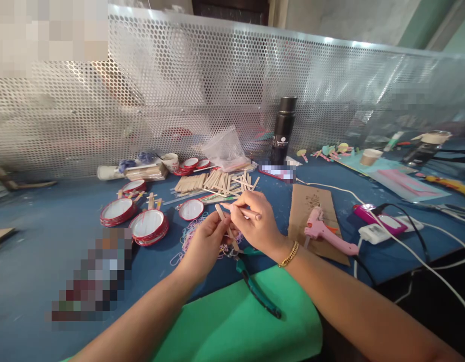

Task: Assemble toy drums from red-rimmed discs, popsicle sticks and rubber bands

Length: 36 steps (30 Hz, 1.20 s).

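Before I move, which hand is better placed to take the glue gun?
Probably the right hand, nearer the pink glue gun, though its pen-like tool needs putting down; the left hand, farther off, holds a craft stick.

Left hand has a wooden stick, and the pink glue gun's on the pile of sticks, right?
Not quite: the head view shows the pink glue gun lying mostly on the cardboard. The left hand does hold a wooden stick.

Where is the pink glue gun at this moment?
In the head view, the pink glue gun lies right of the right hand, mostly on the brown cardboard sheet.
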### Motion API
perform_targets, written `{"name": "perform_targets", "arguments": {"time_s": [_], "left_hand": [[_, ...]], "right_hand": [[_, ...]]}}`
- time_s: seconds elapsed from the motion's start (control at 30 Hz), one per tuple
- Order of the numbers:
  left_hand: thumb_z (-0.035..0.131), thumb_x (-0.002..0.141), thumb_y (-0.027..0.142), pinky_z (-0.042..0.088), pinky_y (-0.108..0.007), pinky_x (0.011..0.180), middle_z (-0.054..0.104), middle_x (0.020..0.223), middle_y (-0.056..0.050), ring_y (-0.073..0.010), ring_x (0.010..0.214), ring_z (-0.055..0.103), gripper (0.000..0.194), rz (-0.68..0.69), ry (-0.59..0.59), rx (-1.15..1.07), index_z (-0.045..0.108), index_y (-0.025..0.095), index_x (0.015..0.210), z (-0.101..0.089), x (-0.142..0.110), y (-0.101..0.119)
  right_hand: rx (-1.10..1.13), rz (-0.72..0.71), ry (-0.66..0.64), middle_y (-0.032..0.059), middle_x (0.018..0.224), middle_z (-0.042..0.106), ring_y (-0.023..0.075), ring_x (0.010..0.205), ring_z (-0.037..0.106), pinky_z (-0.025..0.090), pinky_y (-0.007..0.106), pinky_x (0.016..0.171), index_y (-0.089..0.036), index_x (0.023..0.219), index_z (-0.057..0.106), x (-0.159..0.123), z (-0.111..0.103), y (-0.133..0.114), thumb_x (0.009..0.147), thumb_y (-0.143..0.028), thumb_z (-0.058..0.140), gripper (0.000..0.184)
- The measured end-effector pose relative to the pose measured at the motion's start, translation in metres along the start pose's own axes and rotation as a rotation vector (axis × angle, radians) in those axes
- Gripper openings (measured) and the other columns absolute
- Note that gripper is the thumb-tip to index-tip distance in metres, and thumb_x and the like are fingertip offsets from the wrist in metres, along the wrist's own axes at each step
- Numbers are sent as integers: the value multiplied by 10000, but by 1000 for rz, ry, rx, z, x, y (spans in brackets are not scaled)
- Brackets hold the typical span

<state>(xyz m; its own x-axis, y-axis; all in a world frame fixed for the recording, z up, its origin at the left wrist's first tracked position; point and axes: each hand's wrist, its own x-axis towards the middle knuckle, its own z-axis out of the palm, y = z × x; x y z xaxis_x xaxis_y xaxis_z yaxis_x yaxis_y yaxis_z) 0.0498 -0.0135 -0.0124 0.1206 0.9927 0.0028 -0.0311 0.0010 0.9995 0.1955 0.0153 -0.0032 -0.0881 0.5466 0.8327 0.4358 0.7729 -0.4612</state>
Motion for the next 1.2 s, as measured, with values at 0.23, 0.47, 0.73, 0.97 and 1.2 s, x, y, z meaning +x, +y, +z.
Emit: {"name": "perform_targets", "arguments": {"time_s": [0.23,0.47,0.73,0.97,1.2], "left_hand": [[760,809,569,461,-243,597,647,723,19,-125,627,537,397,-1,14,-16,627,198,857,0,1,-1],[767,806,558,448,-241,577,637,703,24,-125,613,527,389,13,26,-17,624,198,847,0,1,0],[764,806,576,460,-247,576,631,702,29,-130,614,533,405,18,24,-6,639,197,874,0,1,0],[760,814,575,459,-254,573,636,714,25,-133,616,540,400,32,19,-3,640,200,880,-1,2,0],[762,813,578,441,-250,568,628,686,28,-134,607,538,397,30,18,3,641,203,864,0,1,2]], "right_hand": [[20,-34,-7,-30,660,602,165,665,584,436,320,758,-243,748,509,-1,1,-1,982,-222,572,244],[32,-45,-12,-31,662,593,162,661,583,438,312,747,-244,752,503,-1,0,-1,980,-229,575,239],[38,-40,-4,-29,658,592,162,661,575,433,312,731,-244,750,504,0,-1,-2,986,-230,569,245],[37,-26,8,-27,662,601,164,666,579,433,313,719,-244,749,509,0,-1,-1,973,-202,569,235],[29,-1,4,-20,671,614,168,682,585,443,315,730,-244,748,516,0,0,1,978,-233,565,235]]}}
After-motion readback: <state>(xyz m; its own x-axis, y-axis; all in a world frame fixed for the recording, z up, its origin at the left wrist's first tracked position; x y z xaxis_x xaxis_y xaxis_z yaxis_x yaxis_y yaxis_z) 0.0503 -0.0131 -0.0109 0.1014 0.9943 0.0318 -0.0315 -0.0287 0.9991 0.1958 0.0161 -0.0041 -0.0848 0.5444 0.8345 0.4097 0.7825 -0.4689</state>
